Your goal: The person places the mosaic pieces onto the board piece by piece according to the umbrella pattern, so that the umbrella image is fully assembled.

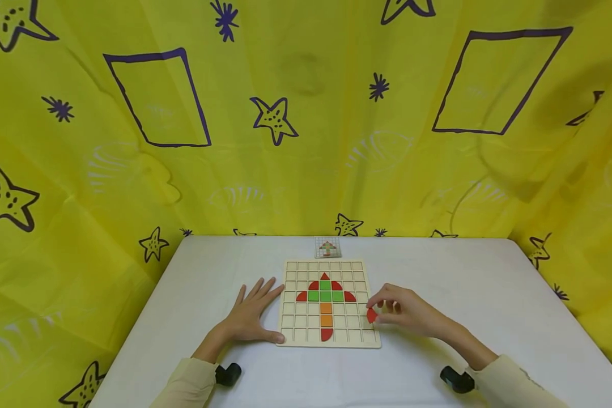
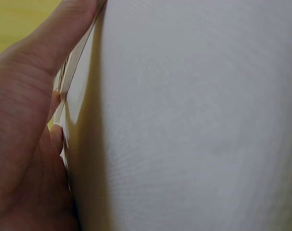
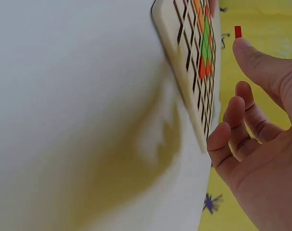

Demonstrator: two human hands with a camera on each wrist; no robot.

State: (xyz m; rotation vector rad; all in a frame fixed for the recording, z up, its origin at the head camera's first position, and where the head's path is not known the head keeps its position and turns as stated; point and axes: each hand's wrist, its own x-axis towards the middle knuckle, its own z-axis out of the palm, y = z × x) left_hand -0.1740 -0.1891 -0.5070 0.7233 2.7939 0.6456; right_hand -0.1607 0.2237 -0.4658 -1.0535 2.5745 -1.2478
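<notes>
A wooden grid board (image 1: 298, 334) lies on the table. Red, green and orange pieces form an arrow-like figure in its cells: a red triangle (image 1: 324, 276) on top, green squares (image 1: 325, 296) below, two orange squares (image 1: 326, 314) as a stem, and a red rounded piece (image 1: 327, 334) at the foot. My left hand (image 1: 250, 314) spreads its straight fingers along the board's left side, thumb at the lower left corner. Over the right edge, my right hand (image 1: 405, 310) pinches a red piece with a curved side (image 1: 371, 315) between thumb and finger; in the right wrist view this red piece (image 3: 238, 32) shows edge-on.
A small pattern card (image 1: 327, 247) with a similar figure lies just behind the board. The white table (image 1: 209, 260) extends to both sides. Yellow curtains (image 1: 306, 170) with starfish drawings enclose the back and sides. Each wrist wears a black camera (image 1: 228, 374).
</notes>
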